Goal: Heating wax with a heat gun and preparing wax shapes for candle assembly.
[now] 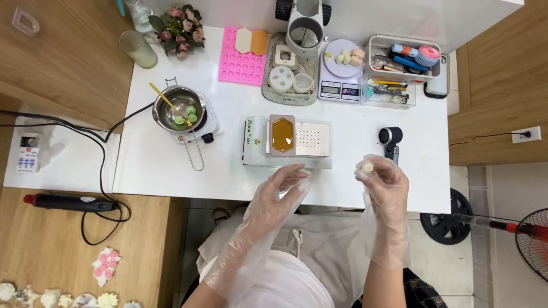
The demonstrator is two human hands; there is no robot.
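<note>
We hold a small pale ball pinched at the fingertips of our right hand, raised just over the near edge of the white table; our left hand, gloved in loose clear plastic like the right, hangs beside it with the fingers spread and curled, holding nothing. By the look of it the work is partway: a few more pale balls already sit on the kitchen scale at the back, green lumps lie in the steel pot on its small burner, and an amber mould rests filled on the perforated tray straight ahead of us. The pink silicone mould looks mostly empty, so shaping and pouring seem left to do. Around these stand a grey tray of white moulds, a clear bin of tools and a bunch of dried flowers. The small black device stands close to our right hand, and the pot's long handle juts toward us.
</note>
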